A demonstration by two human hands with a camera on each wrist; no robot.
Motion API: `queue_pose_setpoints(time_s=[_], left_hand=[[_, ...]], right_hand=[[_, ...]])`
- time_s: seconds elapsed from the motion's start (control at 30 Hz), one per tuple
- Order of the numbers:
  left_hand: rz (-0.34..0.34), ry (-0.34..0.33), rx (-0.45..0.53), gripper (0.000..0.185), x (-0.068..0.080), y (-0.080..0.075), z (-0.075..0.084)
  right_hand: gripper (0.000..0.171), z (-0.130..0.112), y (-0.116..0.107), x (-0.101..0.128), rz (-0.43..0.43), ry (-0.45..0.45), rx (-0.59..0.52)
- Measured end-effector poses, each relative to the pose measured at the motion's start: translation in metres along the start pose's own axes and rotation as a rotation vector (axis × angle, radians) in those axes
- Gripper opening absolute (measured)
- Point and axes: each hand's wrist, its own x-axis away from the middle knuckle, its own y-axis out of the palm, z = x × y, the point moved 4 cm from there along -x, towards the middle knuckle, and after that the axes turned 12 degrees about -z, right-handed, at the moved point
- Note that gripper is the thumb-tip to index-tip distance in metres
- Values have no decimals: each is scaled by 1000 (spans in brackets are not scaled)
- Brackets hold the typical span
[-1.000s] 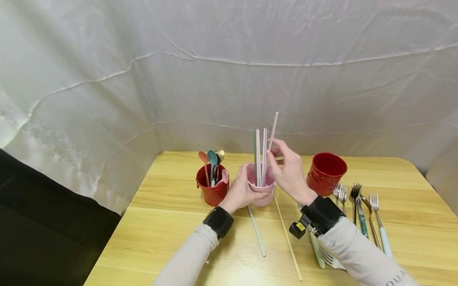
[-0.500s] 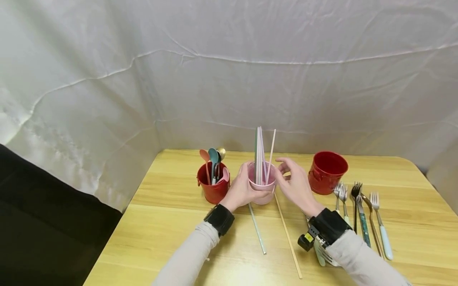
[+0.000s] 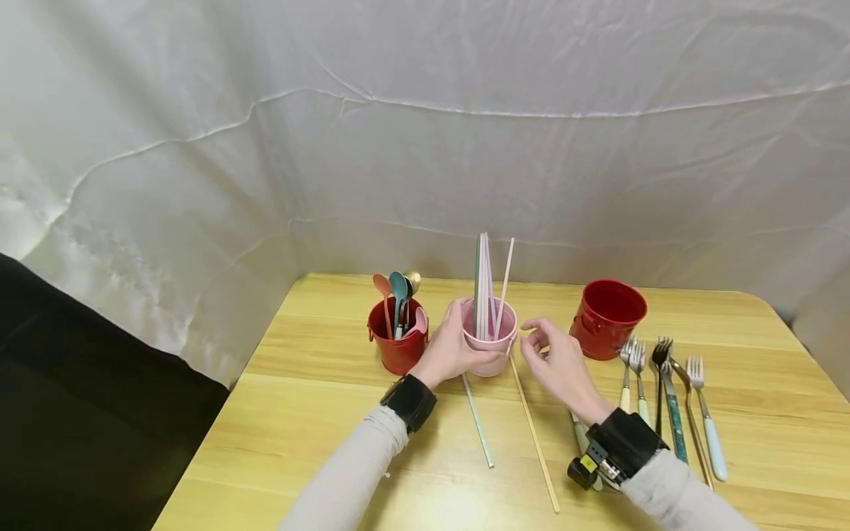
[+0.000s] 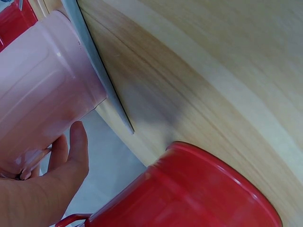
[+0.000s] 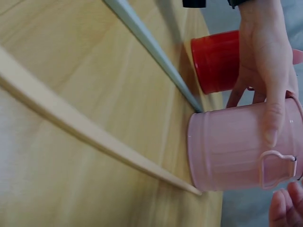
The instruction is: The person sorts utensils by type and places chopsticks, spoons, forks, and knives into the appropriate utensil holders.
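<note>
My left hand point(image 3: 451, 352) grips a small pink bucket point(image 5: 222, 151) from its left side, thumb across the front and fingers around behind. Several chopsticks point(image 3: 482, 287) stand in the bucket, green, pale and lilac. A pink chopstick point(image 3: 507, 276) leans to the right, apart from the others. Just right of the bucket, my right hand point(image 3: 561, 369) holds nothing, its fingers loosely bent near the rim. On the table in front lie a pale blue chopstick point(image 3: 478, 424) and a wood-coloured chopstick point(image 3: 534, 435), their far ends near the bucket's base.
Left of the pink bucket is a red bucket point(image 3: 401, 359) with several spoons point(image 3: 398, 286). Another red bucket point(image 3: 587, 338) stands at the back right. Several forks point(image 3: 695, 376) lie in front of it, some partly under the right forearm. A grey cloth point(image 3: 531, 169) hangs behind the table.
My right hand has let go of the pink chopstick, which dropped lower into the pink bucket, and has moved down and right. The left hand keeps its hold on the bucket.
</note>
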Motion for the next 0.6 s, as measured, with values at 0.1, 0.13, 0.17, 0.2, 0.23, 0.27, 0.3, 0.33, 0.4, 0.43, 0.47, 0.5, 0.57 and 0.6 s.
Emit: queue_pose_setpoints(time_s=[0.1,0.13,0.17,0.2,0.23,0.27,0.3,0.33,0.4,0.43,0.47,0.5,0.57,0.6], left_hand=[[2,-1,-5,103,0,-1,1],[3,0,-7,103,0,-1,2],[4,1,-8,103,1,-1,2],[5,2,-9,103,1,-1,2],[6,3,-14,103,1,-1,2],[7,5,-16,103,1,-1,2],[8,7,-16,102,1,-1,2],[7,8,-13,102,1,-1,2],[5,10,-14,102,1,-1,3],[5,11,-16,102,1,-1,3],[3,11,-16,102,1,-1,3],[3,12,-16,102,1,-1,2],[4,12,-19,101,1,-1,3],[3,12,-17,101,1,-1,3]], right_hand=[[17,4,3,4,-40,25,21],[17,5,4,6,-54,30,27],[18,6,5,7,-67,35,35],[18,7,7,9,-83,43,43],[19,7,8,10,-97,47,54],[20,8,9,11,-111,52,66],[20,8,10,13,-127,54,74],[21,8,11,14,-142,53,85],[21,9,13,16,-169,56,109],[22,9,14,17,-181,57,118],[22,9,15,18,-194,57,128],[23,9,16,19,-207,59,138],[24,8,17,21,-235,73,166],[26,8,18,22,-252,83,178]])
